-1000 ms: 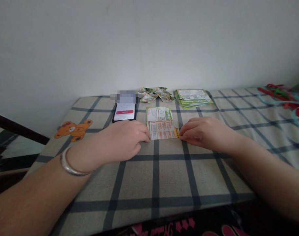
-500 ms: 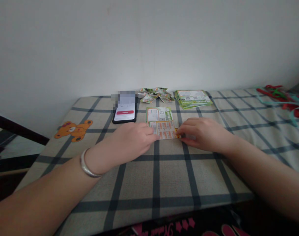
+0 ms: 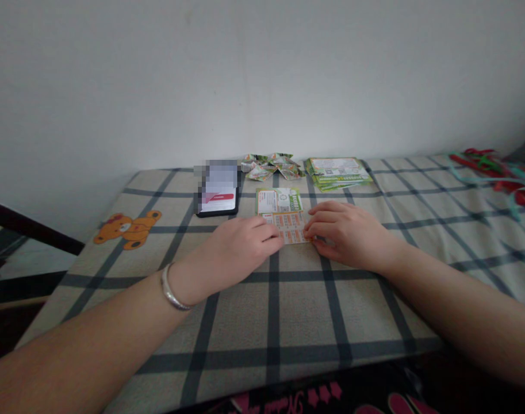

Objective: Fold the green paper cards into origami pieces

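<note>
A printed leaflet (image 3: 288,229) with orange and green patches lies on the checked cloth between my hands. It has a crease across it, with the green-edged half (image 3: 279,200) farther from me. My left hand (image 3: 245,244), a silver bangle on its wrist, is closed with its fingers together over the leaflet's near left edge. On the opposite side, my right hand (image 3: 348,233) pinches the right edge between bent fingers and thumb. The fingertips of both hands partly cover the paper.
Behind the leaflet are a phone (image 3: 219,192) with a lit screen, several folded paper pieces (image 3: 273,167) and a stack of green leaflets (image 3: 340,172). Red and teal ribbons (image 3: 495,172) lie at far right. A bear picture (image 3: 128,229) is at left; a wall stands behind.
My left hand has shifted slightly right along the leaflet. My right fingers have moved left onto its edge, and the yellow-and-black bit seen by them before is now covered.
</note>
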Available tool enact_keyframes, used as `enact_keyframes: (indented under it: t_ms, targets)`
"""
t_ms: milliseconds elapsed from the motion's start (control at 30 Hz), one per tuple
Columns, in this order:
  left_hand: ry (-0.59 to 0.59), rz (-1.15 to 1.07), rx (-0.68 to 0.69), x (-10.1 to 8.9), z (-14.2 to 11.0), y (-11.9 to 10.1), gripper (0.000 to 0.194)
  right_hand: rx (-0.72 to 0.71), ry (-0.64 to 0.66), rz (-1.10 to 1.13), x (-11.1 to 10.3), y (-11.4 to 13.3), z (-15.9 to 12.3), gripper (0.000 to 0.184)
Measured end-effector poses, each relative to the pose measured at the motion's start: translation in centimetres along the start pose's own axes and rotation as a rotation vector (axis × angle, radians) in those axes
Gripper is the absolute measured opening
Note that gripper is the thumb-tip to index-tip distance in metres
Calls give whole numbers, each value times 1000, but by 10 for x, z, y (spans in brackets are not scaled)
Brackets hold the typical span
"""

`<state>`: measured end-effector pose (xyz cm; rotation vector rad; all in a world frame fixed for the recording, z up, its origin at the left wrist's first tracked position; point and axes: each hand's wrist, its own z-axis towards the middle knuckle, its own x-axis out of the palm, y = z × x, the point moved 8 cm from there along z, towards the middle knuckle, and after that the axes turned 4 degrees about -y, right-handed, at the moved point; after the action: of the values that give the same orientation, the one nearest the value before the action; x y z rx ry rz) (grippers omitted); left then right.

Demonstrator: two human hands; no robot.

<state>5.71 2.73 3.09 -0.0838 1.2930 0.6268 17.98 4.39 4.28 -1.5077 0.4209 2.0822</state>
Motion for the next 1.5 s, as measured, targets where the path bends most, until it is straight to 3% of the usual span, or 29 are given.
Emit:
enact_keyframes:
  t_ms: [133, 467, 933, 1133, 1267, 1500]
  targets:
    - [-31, -2, 5, 1, 0, 0, 27, -4, 10, -95, 1, 4, 0, 13]
    - [-73, 16, -12, -1, 1, -1, 20, -38, 17, -203, 2, 11, 2, 14]
    - [-49, -54, -12, -3, 1, -2, 14, -97, -51, -19, 2, 28, 5, 15]
    - [-64, -120, 35, -3, -2, -1, 16, -101, -56, 32, 1, 21, 2, 24]
    - [-89, -133, 54, -5, -2, -1, 18, -126, 17, 96, 4, 14, 0, 22]
    - [-120, -79, 95, -6, -1, -8, 21, -169, -57, 110, 0, 14, -2, 17]
